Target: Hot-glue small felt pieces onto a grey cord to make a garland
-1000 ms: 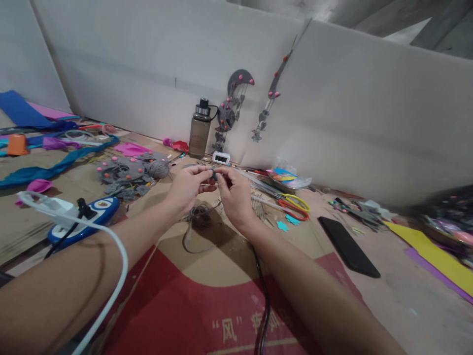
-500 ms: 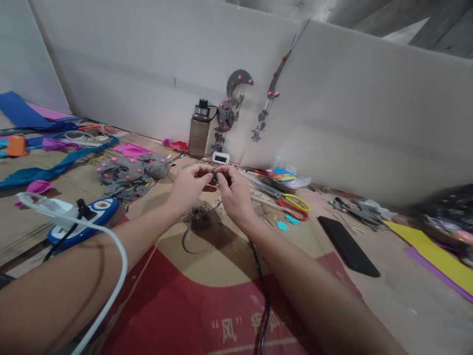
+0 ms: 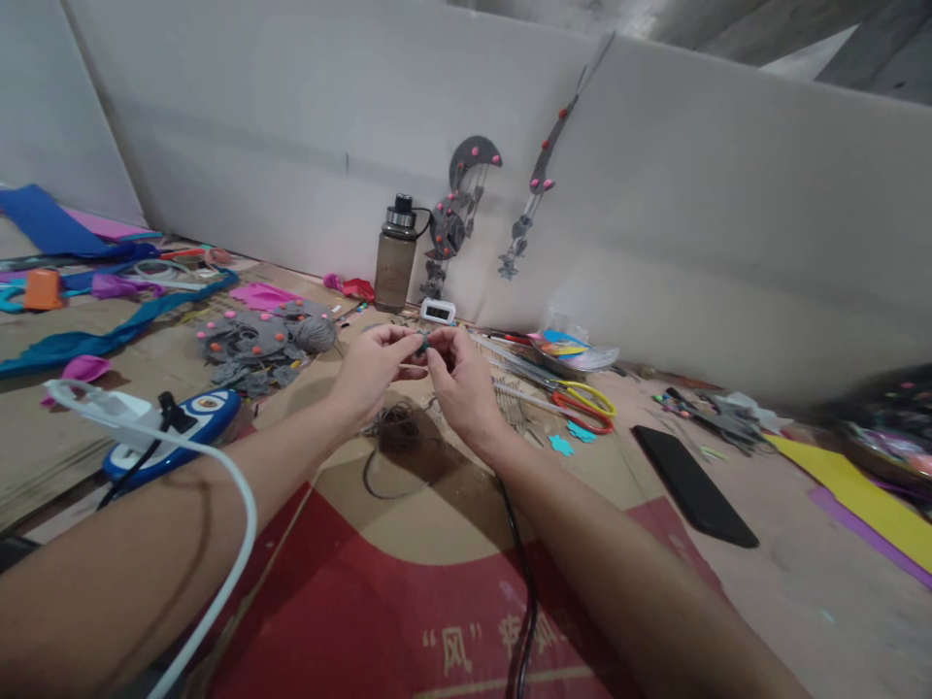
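Observation:
My left hand (image 3: 375, 369) and my right hand (image 3: 464, 388) meet over the cardboard, fingertips nearly touching. Between them they pinch a small teal piece (image 3: 423, 343), mostly covered by the fingers, so its kind does not show. Both hands are closed, thumb against fingers. Just below lies a loose tangle of thin grey cord (image 3: 395, 427), with one loop curling toward me. Right of my right hand are scissors with red and yellow handles (image 3: 582, 406) and blue flower-shaped cutouts (image 3: 561, 445).
A water bottle (image 3: 395, 260) and a small white digital clock (image 3: 438, 311) stand at the back. Grey felt pieces (image 3: 251, 340) lie left, beside a power strip (image 3: 208, 417) with a white cable over my left forearm. A black phone (image 3: 691, 485) lies right. Felt moon ornaments (image 3: 473, 155) hang behind.
My fingers have shifted slightly around the small teal piece, and more of it shows now. The view has moved a little; the surrounding things stay put.

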### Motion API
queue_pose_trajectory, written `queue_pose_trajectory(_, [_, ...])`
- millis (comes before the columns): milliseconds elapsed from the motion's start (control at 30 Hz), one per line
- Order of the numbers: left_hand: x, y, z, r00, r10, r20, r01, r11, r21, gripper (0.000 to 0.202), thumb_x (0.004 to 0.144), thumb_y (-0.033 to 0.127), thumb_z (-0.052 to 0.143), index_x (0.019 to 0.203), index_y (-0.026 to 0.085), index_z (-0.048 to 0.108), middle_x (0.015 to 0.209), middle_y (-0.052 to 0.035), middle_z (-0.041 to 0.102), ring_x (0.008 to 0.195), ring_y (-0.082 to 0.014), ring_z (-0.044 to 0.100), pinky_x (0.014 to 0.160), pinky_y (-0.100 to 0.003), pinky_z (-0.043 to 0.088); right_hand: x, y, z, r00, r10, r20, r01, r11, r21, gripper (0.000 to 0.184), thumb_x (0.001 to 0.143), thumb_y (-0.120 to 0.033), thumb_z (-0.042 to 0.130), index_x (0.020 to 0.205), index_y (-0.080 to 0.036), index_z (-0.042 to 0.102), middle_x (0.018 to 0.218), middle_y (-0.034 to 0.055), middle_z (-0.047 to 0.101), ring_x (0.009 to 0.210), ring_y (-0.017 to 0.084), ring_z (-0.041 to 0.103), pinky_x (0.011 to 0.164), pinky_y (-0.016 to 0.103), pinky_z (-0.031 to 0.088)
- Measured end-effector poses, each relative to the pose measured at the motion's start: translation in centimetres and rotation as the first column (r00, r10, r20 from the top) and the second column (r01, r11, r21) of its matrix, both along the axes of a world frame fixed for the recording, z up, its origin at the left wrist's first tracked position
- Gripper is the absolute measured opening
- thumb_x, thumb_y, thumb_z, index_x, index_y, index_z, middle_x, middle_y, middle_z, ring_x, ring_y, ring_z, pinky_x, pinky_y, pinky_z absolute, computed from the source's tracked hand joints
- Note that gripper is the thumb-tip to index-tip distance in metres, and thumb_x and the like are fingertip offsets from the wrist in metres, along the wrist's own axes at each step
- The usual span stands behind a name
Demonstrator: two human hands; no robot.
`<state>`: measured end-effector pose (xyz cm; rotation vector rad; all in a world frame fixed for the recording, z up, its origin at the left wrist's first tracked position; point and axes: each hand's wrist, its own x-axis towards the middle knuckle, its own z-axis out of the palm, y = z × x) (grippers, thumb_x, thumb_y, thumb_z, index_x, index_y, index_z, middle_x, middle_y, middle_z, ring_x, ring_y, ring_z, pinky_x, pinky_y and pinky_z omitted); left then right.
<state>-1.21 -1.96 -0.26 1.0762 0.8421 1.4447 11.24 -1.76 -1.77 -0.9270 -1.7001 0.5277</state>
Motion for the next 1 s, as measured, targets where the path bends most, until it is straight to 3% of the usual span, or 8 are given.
queue_pose_trajectory(367, [-0.1,-0.1,0.0,0.990,0.076,-0.117,-0.080,0.996,-0.029,0.014,0.070,0.026,0.066,0.069,0.013,0.059,0.070,-0.0019,0.058,0.059,-0.0099,0.057,0.052,-0.023,0.051,-0.2,-0.2,0.2,0.996,-0.049,-0.068,0.048,0.999,-0.018,0.013,0.080,-0.023,0.052,0.092,-0.019,0.048,0.075,-0.0010,0.054,0.064,0.011,0.053,0.061,0.025,0.042])
queue_pose_trajectory(600, [0.0,-0.1,-0.3,0.987,0.030,-0.160,-0.032,0.999,-0.009,0.017,0.070,0.030,0.066,0.069,0.013,0.061,0.069,-0.0029,0.059,0.061,-0.0105,0.056,0.051,-0.022,0.050,0.0,-0.2,0.8,0.992,-0.130,-0.002,0.130,0.990,-0.048,0.015,0.079,-0.028,0.053,0.087,-0.017,0.059,0.064,-0.0033,0.050,0.059,0.011,0.045,0.060,0.025,0.037])
queue_pose_trajectory(733, [0.0,-0.1,-0.4,0.988,0.001,-0.151,-0.005,1.000,-0.023,0.017,0.070,0.030,0.067,0.071,0.013,0.062,0.069,-0.0030,0.059,0.062,-0.0114,0.057,0.051,-0.023,0.051,0.3,0.2,0.8,0.992,-0.123,-0.028,0.118,0.984,-0.132,0.014,0.076,-0.030,0.053,0.076,-0.017,0.059,0.062,-0.0033,0.052,0.057,0.010,0.042,0.058,0.024,0.034])
queue_pose_trajectory(900, [-0.6,0.3,0.0,0.987,-0.139,-0.086,0.127,0.983,-0.132,0.020,0.075,0.032,0.064,0.080,0.012,0.065,0.073,-0.0069,0.064,0.064,-0.0151,0.062,0.052,-0.026,0.052,0.9,1.6,0.2,0.976,-0.103,-0.191,0.046,0.959,-0.281,0.014,0.071,-0.031,0.052,0.068,-0.017,0.054,0.058,-0.0058,0.046,0.053,0.008,0.037,0.054,0.023,0.030])
queue_pose_trajectory(1000, [-0.9,0.7,0.2,0.992,-0.112,-0.064,0.097,0.975,-0.198,0.022,0.079,0.032,0.059,0.083,0.011,0.064,0.072,-0.0085,0.065,0.063,-0.0166,0.064,0.053,-0.027,0.052,1.1,2.3,-0.2,0.946,-0.088,-0.312,-0.042,0.921,-0.387,0.014,0.067,-0.031,0.053,0.063,-0.018,0.050,0.052,-0.0082,0.038,0.048,0.007,0.029,0.049,0.022,0.024])
